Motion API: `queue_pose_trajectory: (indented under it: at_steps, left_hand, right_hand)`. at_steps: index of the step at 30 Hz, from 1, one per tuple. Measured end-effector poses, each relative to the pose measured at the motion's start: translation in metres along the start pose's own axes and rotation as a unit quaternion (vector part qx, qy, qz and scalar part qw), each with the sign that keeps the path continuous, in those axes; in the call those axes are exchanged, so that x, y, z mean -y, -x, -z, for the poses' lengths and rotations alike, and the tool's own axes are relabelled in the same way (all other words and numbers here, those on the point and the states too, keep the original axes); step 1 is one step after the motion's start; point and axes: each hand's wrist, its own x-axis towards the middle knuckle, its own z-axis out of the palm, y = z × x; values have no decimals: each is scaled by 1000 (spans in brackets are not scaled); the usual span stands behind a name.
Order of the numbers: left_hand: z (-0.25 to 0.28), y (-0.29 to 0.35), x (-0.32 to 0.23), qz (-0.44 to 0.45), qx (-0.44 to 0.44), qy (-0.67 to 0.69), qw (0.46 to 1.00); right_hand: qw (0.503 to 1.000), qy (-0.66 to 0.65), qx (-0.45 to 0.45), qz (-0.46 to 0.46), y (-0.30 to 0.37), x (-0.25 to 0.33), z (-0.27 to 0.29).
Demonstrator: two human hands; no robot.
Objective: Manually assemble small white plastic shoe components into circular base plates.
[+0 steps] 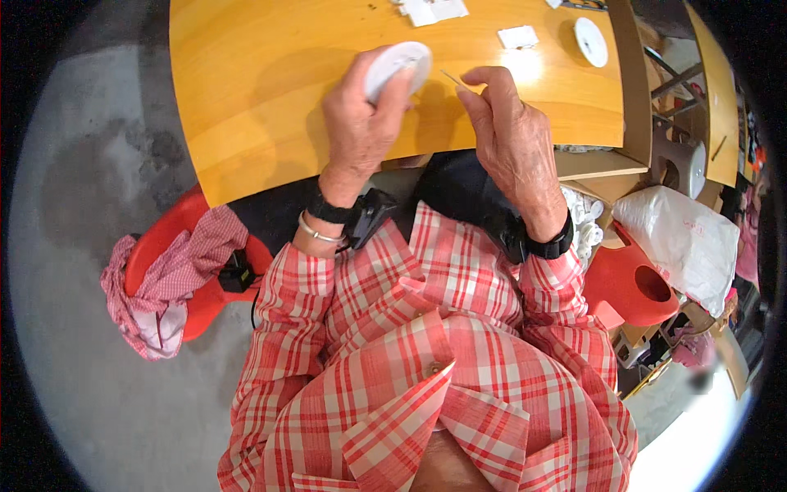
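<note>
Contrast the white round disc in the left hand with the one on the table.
The left hand grips the held white round disc; the resting white round disc lies untouched on the yellow table. The held disc is partly covered; the resting disc shows whole. Both are white and round.

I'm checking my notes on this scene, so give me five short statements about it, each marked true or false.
1. The left hand holds a white disc. True.
2. Both hands hold discs. False: the right hand pinches a thin stick.
3. A second white disc lies on the table. True.
4. A blue chair stands at the person's left. False: the chair is red, with a pink checked cloth over it.
5. A white bag is at the person's right. True.
</note>
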Motion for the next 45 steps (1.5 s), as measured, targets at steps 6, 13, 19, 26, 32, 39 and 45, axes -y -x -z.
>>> queue_pose_trajectory:
  at_steps: [6, 13, 19, 26, 32, 39, 45]
  left_hand:
    - [1, 0, 2, 19, 4, 5, 1000]
    - [-1, 0, 0, 21, 21, -12, 999]
    - [1, -4, -1, 22, 27, -20, 999]
    - [1, 3, -10, 122, 70, 102, 985]
    - [-25, 1, -17, -248, 194, -82, 945]
    - [-5, -49, -41, -199, 213, -202, 935]
    - [45, -134, -37, -214, 21, -306, 928]
  right_hand:
    - [981, 73, -178, -25, -10, -49, 16]
    - [967, 125, -202, -85, -26, -85, 9]
    - [966, 143, -210, -49, -28, -82, 8]
    - [988, -25, -149, 16, -5, -41, 17]
    - [975, -218, 2, -30, 20, -15, 12]
    - [826, -465, -231, -220, 87, -109, 60]
    - [694, -494, -321, -414, 217, -246, 62]
